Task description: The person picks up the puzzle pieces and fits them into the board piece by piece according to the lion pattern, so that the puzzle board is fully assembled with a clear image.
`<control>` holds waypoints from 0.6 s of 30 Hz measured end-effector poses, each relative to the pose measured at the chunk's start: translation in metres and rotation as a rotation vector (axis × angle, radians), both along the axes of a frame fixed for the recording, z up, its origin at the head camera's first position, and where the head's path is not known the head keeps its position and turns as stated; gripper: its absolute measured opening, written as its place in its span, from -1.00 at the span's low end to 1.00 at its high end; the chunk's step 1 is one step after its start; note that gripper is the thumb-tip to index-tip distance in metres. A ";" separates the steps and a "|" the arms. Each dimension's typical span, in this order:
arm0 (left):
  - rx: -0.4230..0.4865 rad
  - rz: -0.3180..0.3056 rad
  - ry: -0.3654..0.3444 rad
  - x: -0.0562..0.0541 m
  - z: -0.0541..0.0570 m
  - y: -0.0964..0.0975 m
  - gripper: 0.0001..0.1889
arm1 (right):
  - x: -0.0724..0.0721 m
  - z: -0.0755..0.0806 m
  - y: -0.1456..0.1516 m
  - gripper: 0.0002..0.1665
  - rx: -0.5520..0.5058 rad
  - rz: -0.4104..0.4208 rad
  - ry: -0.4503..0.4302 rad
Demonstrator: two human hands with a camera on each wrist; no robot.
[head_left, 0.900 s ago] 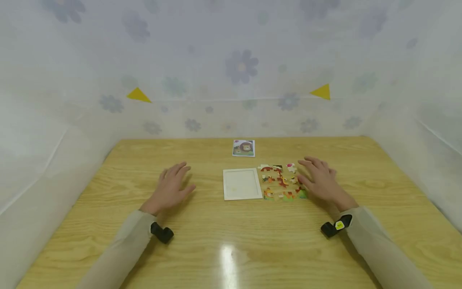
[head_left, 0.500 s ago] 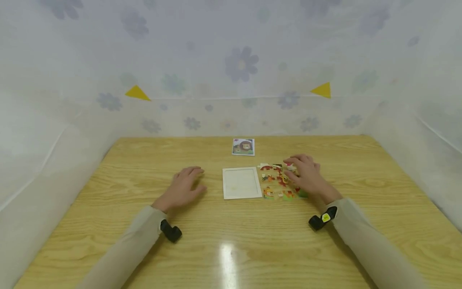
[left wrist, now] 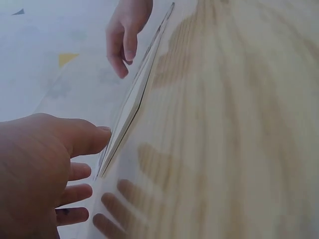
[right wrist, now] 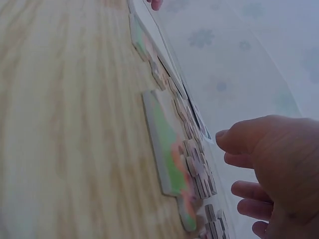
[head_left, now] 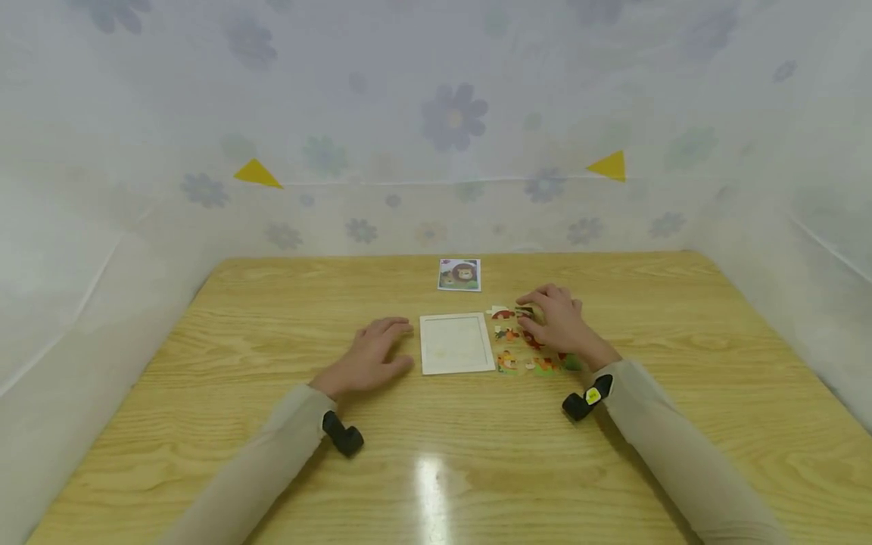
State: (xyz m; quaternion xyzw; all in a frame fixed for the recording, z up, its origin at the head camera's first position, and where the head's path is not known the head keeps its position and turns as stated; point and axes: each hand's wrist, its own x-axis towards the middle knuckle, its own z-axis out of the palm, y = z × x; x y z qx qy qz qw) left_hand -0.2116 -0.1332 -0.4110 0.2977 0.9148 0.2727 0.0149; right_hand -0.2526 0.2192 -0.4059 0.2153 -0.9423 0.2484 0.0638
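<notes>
A white square puzzle frame lies bare in the middle of the table. Just left of it my left hand hovers low with fingers spread and nothing held; in the left wrist view its thumb appears close to the frame's edge. Several jigsaw puzzle pieces with red, orange and green print lie in loose rows to the frame's right. Over those pieces hangs my right hand, its fingers relaxed, hiding some of them. The right wrist view shows a green-edged puzzle piece below the hand, apart from the fingers.
Behind the frame lies a small picture card with a lion on it. The wooden table ends at a flower-patterned white curtain, which bears two yellow triangles.
My left hand has moved right, up to the frame's left side. My right hand has moved left across the puzzle pieces. Pieces and frame stay in place.
</notes>
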 end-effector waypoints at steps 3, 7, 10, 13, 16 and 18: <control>0.001 -0.010 -0.005 0.000 -0.002 0.004 -0.45 | -0.001 -0.001 0.001 -0.64 0.002 -0.009 -0.017; 0.011 -0.027 -0.007 0.000 -0.005 0.008 -0.46 | -0.003 -0.003 0.002 -0.64 0.002 -0.011 -0.021; 0.014 -0.040 -0.006 0.000 -0.006 0.010 -0.46 | -0.005 -0.004 0.003 -0.64 0.003 -0.012 -0.020; 0.012 -0.052 -0.001 0.001 -0.007 0.011 -0.46 | -0.006 -0.004 0.003 -0.64 0.003 -0.016 -0.026; 0.014 -0.058 0.005 0.002 -0.007 0.012 -0.46 | -0.007 -0.004 0.002 -0.64 0.007 -0.022 -0.031; 0.016 -0.058 0.008 0.003 -0.006 0.012 -0.47 | -0.009 -0.004 0.002 -0.63 0.015 -0.031 -0.035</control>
